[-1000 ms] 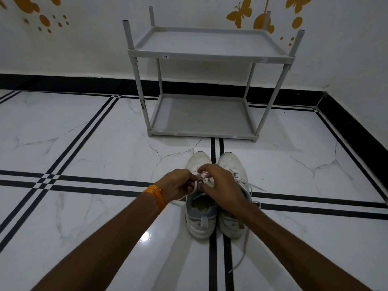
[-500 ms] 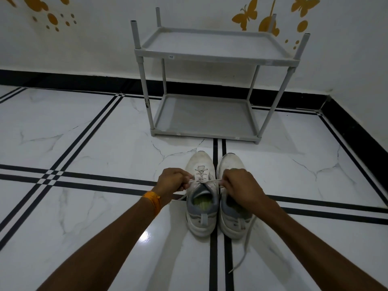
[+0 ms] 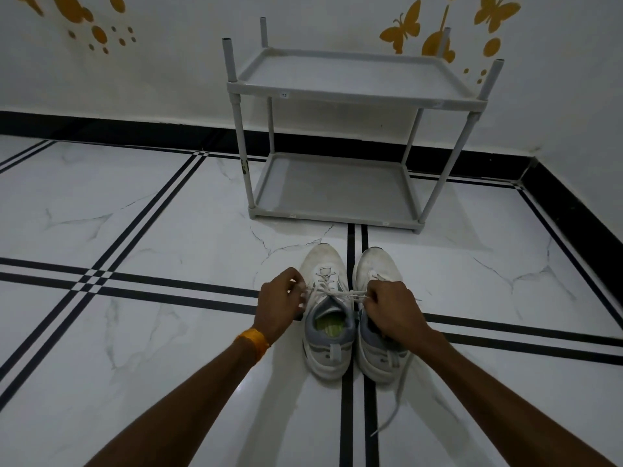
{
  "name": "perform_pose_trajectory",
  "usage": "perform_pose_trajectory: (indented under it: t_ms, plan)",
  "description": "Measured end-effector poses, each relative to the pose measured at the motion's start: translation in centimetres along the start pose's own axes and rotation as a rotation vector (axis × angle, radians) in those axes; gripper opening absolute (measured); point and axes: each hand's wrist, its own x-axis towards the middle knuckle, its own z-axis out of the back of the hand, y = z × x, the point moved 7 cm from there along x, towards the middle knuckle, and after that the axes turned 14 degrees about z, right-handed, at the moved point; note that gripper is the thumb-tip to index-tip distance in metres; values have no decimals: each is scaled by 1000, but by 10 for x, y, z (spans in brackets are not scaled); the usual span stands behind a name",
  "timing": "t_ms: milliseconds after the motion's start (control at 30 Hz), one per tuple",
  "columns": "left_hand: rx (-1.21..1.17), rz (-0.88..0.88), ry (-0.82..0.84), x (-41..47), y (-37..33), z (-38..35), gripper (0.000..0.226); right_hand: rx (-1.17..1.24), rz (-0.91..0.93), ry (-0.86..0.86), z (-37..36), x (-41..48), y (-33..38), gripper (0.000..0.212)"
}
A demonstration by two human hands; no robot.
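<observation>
Two white sneakers stand side by side on the floor, toes pointing away from me. The left sneaker (image 3: 325,318) has a grey collar and a green insole. Its white lace (image 3: 340,293) is stretched sideways between my hands. My left hand (image 3: 281,303) pinches one end at the shoe's left side. My right hand (image 3: 392,310) grips the other end and covers part of the right sneaker (image 3: 377,267). A loose lace (image 3: 394,404) of the right sneaker trails on the floor toward me.
A grey two-tier plastic rack (image 3: 354,92) stands against the wall just beyond the shoes, both shelves bare. The floor is white marble tile with black stripes. A black skirting runs along the wall, with a corner at the right.
My hands were together over the left sneaker's lacing; they have pulled apart sideways, drawing the lace taut between them. The view has shifted slightly.
</observation>
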Motion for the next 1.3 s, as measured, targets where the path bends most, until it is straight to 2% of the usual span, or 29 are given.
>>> perform_pose_trajectory:
  t_ms: [67, 133, 200, 267, 333, 367, 467, 500, 533, 633, 700, 867, 967, 1133, 1200, 1300]
  plan:
    - [-179, 181, -30, 3, 9, 1, 11, 21, -32, 5, 1, 1, -4, 16]
    - [-398, 438, -27, 6, 25, -3, 17, 15, -40, 16, 2, 3, -4, 16]
    - [-714, 742, 48, 0, 37, -16, 31, 1, -66, 23, 0, 4, -6, 24]
    - [-882, 860, 167, -5, 41, -23, 33, -10, -83, 9, -1, 3, -6, 29]
    - [-956, 871, 377, -8, 36, -23, 31, -18, -92, -4, 0, 4, -5, 26]
    - [-878, 834, 453, -9, 33, -18, 34, -17, -87, -9, 0, 5, -4, 24]
    - [-187, 601, 501, -9, 26, -4, 38, -62, -32, 19, 0, 7, -3, 22]
    - [-38, 522, 477, -9, 19, -3, 31, -116, 7, 42, -1, 7, -1, 23]
    - [7, 466, 423, -8, 11, -1, 24, -189, 50, 77, -3, 7, 2, 25]
    - [-251, 544, 207, -1, 8, 6, 18, -459, 225, 163, -9, 2, 17, 24]
    - [-389, 644, 104, 2, 19, 7, 17, -509, 212, 173, -10, -1, 14, 36]
    - [-833, 902, 81, -2, 48, -7, 25, -526, 205, 149, -6, -3, 10, 43]
    - [-983, 960, 73, -1, 50, -10, 31, -571, 210, 175, -12, -1, 7, 40]
    - [-1055, 960, 47, -2, 60, -10, 32, -668, 217, 200, -7, -2, 14, 18]
    - [-1019, 927, 30, -2, 62, -9, 30, -663, 223, 183, -3, -2, 17, 20]
    - [-841, 817, 29, 1, 52, 2, 22, -556, 190, 279, -5, -2, 12, 24]
